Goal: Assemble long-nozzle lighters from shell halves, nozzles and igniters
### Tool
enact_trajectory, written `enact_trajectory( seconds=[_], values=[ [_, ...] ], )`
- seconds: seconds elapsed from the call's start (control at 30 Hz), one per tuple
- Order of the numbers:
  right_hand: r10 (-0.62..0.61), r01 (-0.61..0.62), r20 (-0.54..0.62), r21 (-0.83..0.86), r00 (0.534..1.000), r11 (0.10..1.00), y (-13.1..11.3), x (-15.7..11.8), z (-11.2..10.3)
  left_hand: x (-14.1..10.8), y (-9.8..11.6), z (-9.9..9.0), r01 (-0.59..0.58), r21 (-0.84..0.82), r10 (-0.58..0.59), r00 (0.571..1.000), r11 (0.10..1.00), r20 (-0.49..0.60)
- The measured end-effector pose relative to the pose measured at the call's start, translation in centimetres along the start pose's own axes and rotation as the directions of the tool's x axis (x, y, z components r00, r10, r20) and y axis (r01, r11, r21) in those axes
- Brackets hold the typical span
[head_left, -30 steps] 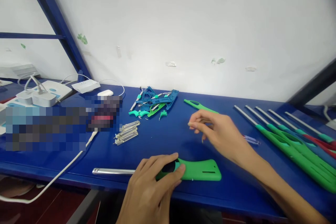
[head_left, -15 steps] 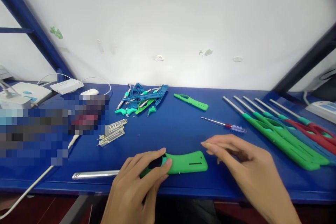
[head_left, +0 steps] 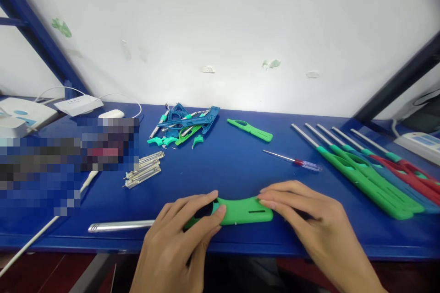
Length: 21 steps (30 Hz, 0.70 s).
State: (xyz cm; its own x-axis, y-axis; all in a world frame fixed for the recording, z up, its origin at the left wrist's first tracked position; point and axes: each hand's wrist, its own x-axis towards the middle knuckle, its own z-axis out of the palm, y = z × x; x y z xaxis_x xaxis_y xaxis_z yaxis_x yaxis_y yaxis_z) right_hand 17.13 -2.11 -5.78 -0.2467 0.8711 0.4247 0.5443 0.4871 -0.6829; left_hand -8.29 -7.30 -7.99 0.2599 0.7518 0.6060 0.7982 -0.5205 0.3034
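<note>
A green lighter [head_left: 240,211] with a long metal tube lies along the table's front edge, tube to the left. My left hand [head_left: 184,233] grips it around its trigger opening, fingers on the far side and thumb on top. At the handle's right end, my right hand [head_left: 305,219] has its thumb and fingertips pressed together over the far corner. Whatever is between those fingertips is too small to make out. Beyond the hands lie a loose green half shell [head_left: 250,130] and a screwdriver [head_left: 304,164] with a clear and red handle.
Several finished-looking lighters [head_left: 371,176] in green, blue and red lie at the right. Blue shells [head_left: 185,121] and metal tubes are piled at the back, with teal triggers in front. Clear gas tanks [head_left: 144,169] lie at the left, near a white cable [head_left: 44,226].
My right hand has moved left and its fingertips now touch the right end of the green lighter. My left hand keeps its grip. The view has shifted slightly.
</note>
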Motion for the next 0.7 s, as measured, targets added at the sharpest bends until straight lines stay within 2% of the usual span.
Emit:
enact_trajectory(
  seconds=[0.27, 0.7],
  values=[
    [-0.097, 0.096, -0.006, -0.046, 0.995, 0.994, 0.0, -0.3, 0.0, -0.1, 0.1, 0.0, 0.003, -0.003, -0.003, 1.000, 1.000, 0.002],
    [-0.113, 0.109, -0.022, -0.121, 0.993, 0.987, 0.6, -1.3, 0.1, -0.1, -0.1, 0.1, -0.004, 0.001, 0.004, 1.000, 1.000, 0.002]
  ],
)
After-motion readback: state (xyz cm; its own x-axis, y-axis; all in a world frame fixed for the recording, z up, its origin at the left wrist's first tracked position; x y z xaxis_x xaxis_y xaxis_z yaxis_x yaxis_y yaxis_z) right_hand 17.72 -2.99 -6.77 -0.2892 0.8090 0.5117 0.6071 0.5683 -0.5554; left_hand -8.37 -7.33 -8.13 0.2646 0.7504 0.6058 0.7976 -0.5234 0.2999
